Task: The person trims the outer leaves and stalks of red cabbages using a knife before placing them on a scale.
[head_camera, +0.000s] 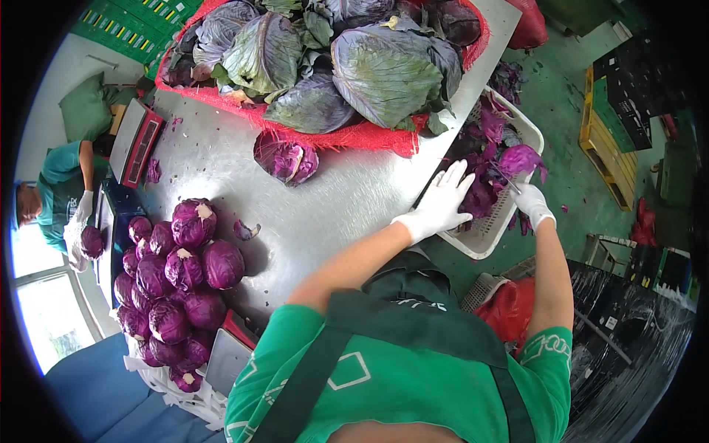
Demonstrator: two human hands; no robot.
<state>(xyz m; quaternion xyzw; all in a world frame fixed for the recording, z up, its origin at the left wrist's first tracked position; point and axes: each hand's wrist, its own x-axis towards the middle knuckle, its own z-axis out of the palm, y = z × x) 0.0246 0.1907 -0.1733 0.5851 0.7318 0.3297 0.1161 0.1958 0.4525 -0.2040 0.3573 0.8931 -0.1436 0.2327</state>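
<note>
My left hand (443, 200), in a white glove, is open with fingers spread above the table's edge and the near side of a white plastic basket (481, 250). My gloved right hand (533, 204) grips a knife (507, 178), its thin blade pointing into the basket; the handle is hidden in my fingers. Just beyond that hand is a bright purple cabbage leaf piece (520, 159); whether it touches the blade, I cannot tell. Loose purple leaves (481, 194) lie in the basket. A partly cut red cabbage (287, 159) sits on the metal table (338, 194).
A red mesh sack (354, 138) of untrimmed cabbages covers the table's far side. Trimmed red cabbages (169, 321) are piled at left, near a scale (135, 144). A co-worker (61, 188) there holds a cabbage (91, 242). A wooden pallet (609, 160) stands at right.
</note>
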